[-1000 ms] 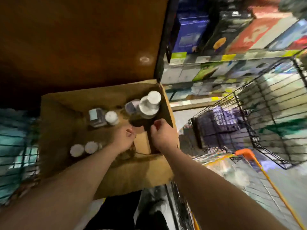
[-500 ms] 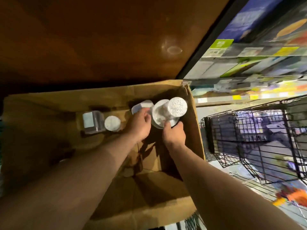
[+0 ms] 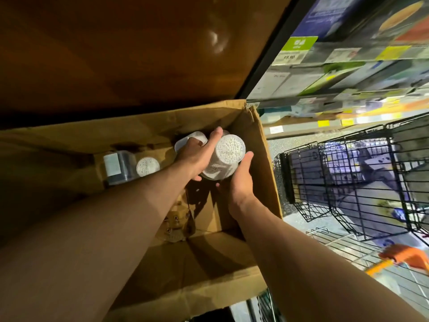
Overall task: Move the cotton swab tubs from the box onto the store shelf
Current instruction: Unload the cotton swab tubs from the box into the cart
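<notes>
An open cardboard box point(image 3: 260, 159) holds several clear tubs of white cotton swabs. Both my hands are inside it at the far right corner. My left hand point(image 3: 197, 154) and my right hand point(image 3: 239, 180) clasp one round cotton swab tub point(image 3: 228, 154) between them, its swab-filled end facing me and lifted off the box floor. Another tub point(image 3: 188, 139) lies just behind my left hand, partly hidden. Two more tubs lie at the box's back left: a squarer tub point(image 3: 118, 167) and a round one point(image 3: 147, 166).
A dark brown panel point(image 3: 116, 54) rises behind the box. Store shelves point(image 3: 348, 73) with price tags and packaged goods run along the upper right. Black wire baskets point(image 3: 348, 182) stand to the right of the box, and an orange cart handle point(image 3: 404, 260) shows at the lower right.
Both hands reached from the box's middle to the far right corner, closed round the stacked round tub and lifted it. The camera swung closer over the box.
</notes>
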